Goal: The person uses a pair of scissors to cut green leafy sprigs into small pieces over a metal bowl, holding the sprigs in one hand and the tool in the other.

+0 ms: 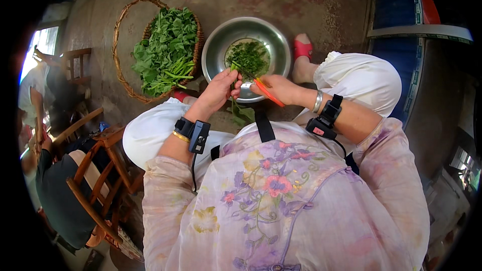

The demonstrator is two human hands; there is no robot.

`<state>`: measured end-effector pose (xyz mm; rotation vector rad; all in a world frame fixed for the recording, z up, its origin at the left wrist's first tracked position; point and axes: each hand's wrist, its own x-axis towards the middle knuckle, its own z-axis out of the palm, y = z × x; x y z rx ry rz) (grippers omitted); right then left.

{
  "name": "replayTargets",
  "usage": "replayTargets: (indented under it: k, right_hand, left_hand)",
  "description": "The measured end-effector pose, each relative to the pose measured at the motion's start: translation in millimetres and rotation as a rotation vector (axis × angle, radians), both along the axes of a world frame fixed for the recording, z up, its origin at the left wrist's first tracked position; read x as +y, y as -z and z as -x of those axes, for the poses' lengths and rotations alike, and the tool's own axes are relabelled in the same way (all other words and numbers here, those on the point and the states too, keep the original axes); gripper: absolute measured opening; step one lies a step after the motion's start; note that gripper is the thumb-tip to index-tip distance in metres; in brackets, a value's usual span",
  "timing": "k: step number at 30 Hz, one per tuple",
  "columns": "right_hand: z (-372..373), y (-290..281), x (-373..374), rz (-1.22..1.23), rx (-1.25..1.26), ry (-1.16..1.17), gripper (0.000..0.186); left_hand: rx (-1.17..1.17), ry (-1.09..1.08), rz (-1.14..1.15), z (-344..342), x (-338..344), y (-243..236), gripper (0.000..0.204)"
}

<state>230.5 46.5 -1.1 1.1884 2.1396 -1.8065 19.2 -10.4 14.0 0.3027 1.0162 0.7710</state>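
Left hand [219,90] is pinching green stems [235,66] over the bowl [211,45]; right hand [282,89] is holding orange scissors [272,97].
Cut greens [251,56] are lying in the bowl, so some seems done; a big leafy pile [168,37] is sitting in the basket [201,37], seemingly left. A pink label [319,131] is showing on the right wrist box [328,133], too small to read.

Left hand [221,88] has some stems [235,65] over a steel bowl [215,50] of chopped greens [252,57], right hand [282,90] grips orange scissors [270,94], leafy basket [200,35] alongside.
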Motion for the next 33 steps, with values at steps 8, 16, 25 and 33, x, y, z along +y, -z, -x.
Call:
replayTargets:
  k: [8, 16, 25, 33]
  right_hand:
    - [-2.1, -12.1, 2.3, -0.125, -0.07, -0.067, 0.054]
    - [-6.0, -3.7, 4.0, -0.005, -0.098, -0.02, 0.057]
    - [-1.2, -2.3, 2.3, -0.073, -0.092, -0.058, 0.059]
    - [-1.1, -3.5, 2.4, -0.126, -0.069, -0.068, 0.057]
  left_hand:
    - [0.114, 0.093, 0.042, 3.4, -2.2, 4.5, 0.022]
    - [0.111, 0.091, 0.067, 3.4, -1.5, 6.2, 0.022]
    - [0.075, 0.048, 0.018, 1.5, -2.4, 5.8, 0.02]
    - [0.077, 0.033, 0.007, -1.1, 0.1, 2.8, 0.019]
